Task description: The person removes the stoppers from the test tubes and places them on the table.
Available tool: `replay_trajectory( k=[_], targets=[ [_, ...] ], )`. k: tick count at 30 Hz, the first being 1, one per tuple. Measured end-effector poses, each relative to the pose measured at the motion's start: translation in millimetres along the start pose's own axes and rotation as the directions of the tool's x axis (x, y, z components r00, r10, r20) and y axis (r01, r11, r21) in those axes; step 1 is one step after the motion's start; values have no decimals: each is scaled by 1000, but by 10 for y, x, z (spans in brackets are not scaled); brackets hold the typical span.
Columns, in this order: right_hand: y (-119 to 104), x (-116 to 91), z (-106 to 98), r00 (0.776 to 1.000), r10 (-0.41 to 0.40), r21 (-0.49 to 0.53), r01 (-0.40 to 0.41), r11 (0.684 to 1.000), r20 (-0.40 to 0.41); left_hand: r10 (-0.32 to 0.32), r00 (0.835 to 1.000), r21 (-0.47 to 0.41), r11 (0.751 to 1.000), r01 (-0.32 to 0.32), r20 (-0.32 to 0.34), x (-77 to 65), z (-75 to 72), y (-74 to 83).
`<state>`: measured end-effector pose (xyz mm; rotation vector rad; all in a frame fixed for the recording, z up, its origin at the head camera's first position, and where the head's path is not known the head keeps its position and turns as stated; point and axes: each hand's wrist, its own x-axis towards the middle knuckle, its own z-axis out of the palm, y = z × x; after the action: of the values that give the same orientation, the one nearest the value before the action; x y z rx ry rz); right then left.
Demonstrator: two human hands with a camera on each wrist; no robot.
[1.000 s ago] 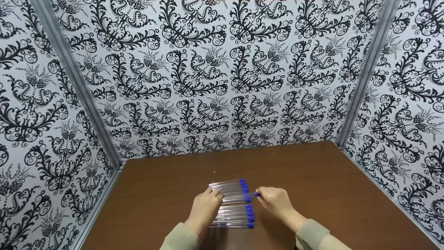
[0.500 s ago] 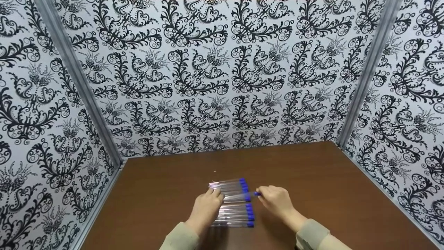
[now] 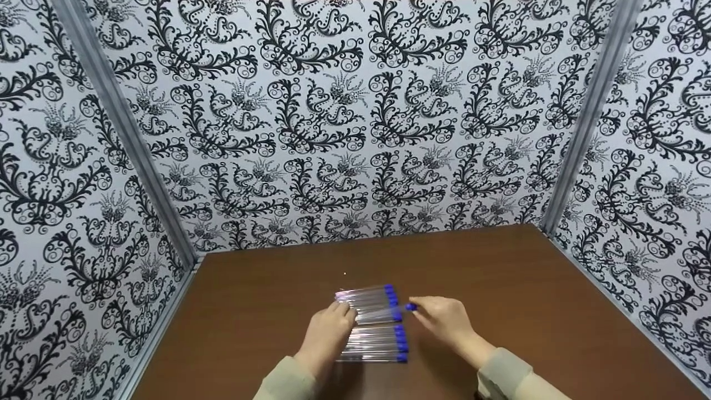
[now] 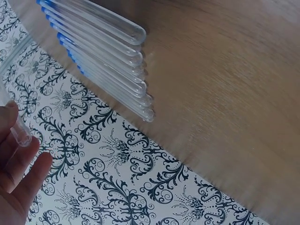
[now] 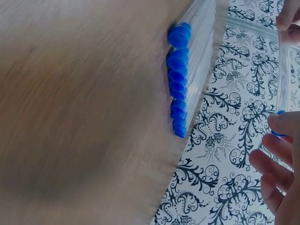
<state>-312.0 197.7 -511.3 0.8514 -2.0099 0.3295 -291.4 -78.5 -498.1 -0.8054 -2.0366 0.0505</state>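
Pinching a clear, round-ended tube (image 5: 283,70) up off the table: the left hand (image 3: 329,333) is holding its rounded end, the right hand (image 3: 445,319) is pinching its blue cap (image 3: 411,306). Compared with half a second ago, more cap is showing and the right hand is sitting slightly higher, so that grip is probably adjusting; the left is barely shifting. Below, two bunches of clear blue-capped tubes (image 3: 373,344) are lying on the brown wooden table (image 3: 250,311).
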Motion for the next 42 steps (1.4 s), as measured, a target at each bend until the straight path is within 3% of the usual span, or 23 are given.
replay_trajectory(
  k=[11, 16, 28, 42],
  targets=[
    [12, 47, -20, 995, 24, 16, -26, 1000, 99, 24, 998, -13, 1000, -25, -63, 19, 18, -39],
    [-3, 48, -27, 992, 38, 18, -40, 999, 123, 34, 998, -3, 999, -34, -57, 36, 0, -32],
    [22, 41, -47, 992, 52, 24, -56, 998, 118, 12, 999, 19, 1000, -13, 44, 48, -34, 2],
    [47, 15, -24, 995, 11, 27, -13, 1000, 99, 3, 1000, -1, 1000, -3, -31, 25, 15, 8]
  ],
)
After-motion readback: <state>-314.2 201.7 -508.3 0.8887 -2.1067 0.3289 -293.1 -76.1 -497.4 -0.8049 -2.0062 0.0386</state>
